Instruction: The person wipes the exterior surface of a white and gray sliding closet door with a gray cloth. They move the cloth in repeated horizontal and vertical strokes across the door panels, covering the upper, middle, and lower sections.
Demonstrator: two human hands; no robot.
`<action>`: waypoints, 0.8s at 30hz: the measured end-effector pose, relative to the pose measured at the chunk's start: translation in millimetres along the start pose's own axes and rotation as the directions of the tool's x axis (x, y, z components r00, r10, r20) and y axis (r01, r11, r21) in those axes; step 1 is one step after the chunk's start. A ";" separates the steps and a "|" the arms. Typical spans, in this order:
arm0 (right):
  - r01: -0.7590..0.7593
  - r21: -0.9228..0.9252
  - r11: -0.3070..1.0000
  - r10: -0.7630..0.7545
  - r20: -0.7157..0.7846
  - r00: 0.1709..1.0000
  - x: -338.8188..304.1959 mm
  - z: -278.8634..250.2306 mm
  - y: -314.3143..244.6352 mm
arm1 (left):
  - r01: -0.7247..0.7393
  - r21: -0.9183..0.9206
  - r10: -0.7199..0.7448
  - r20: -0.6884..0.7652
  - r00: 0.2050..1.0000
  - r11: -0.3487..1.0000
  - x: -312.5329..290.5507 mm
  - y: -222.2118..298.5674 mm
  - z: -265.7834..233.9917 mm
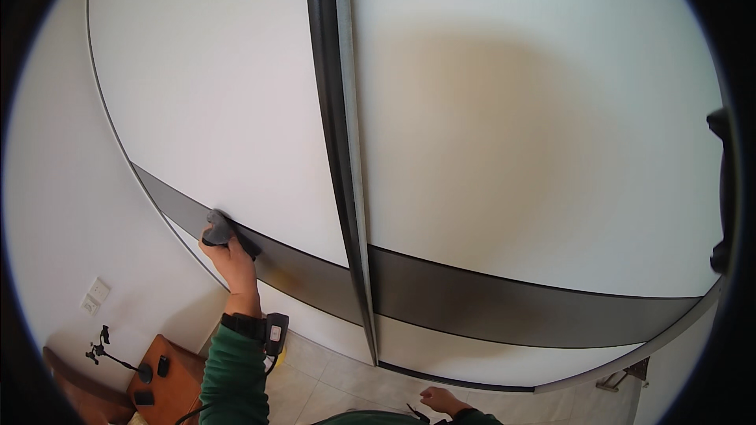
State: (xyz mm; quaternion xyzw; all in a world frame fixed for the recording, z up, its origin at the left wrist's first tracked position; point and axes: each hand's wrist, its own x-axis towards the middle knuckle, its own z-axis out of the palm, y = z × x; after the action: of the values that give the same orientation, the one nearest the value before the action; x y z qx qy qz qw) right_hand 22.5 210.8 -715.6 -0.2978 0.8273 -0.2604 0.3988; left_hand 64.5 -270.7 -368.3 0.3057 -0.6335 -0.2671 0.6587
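My left hand (pixel 228 258) is closed around a crumpled grey cloth (pixel 221 227) and presses it against the sliding wardrobe door. The cloth touches the upper edge of the dark grey band (pixel 303 274) that crosses the white left door panel (pixel 213 79). A black strap with a small device (pixel 275 334) sits on the left wrist, below a green sleeve. Low in the view, my right hand (pixel 443 400) hangs away from the doors with its fingers curled in and nothing visible in them.
A dark upright frame (pixel 335 110) separates the left panel from the white right panel (pixel 520 126). At lower left, an orange-brown tabletop (pixel 175 362) holds a black stand (pixel 143 373) and small dark items. A wall socket (pixel 96 291) is above. Pale tiles (pixel 331 382) cover the floor.
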 end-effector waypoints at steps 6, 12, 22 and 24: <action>0.034 -0.024 0.999 -0.033 0.025 0.999 11.5 -2.8 -16.3 | -0.467 -0.149 0.485 0.398 0.778 0.872 -147.4 68.3 -23.1; 0.043 -0.013 0.999 -0.043 -0.009 0.999 20.2 -7.6 -34.8 | -0.443 -0.017 0.426 0.310 0.850 0.896 -88.0 14.4 -24.2; -0.053 -0.030 0.998 0.053 -0.008 0.999 3.1 8.6 8.0 | -0.165 0.015 0.163 0.100 0.982 0.986 -54.8 -13.0 -5.0; -0.035 -0.019 0.999 0.035 -0.021 0.999 4.3 12.2 10.0 | -0.311 0.003 0.304 0.200 0.931 0.951 -112.0 20.6 -7.7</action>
State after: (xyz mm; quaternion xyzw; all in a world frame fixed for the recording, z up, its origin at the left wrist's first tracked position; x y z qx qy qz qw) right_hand 27.4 212.4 -731.1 -0.2845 0.8390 -0.2483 0.3917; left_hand 65.4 -173.5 -428.3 0.1861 -0.7402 -0.1790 0.6208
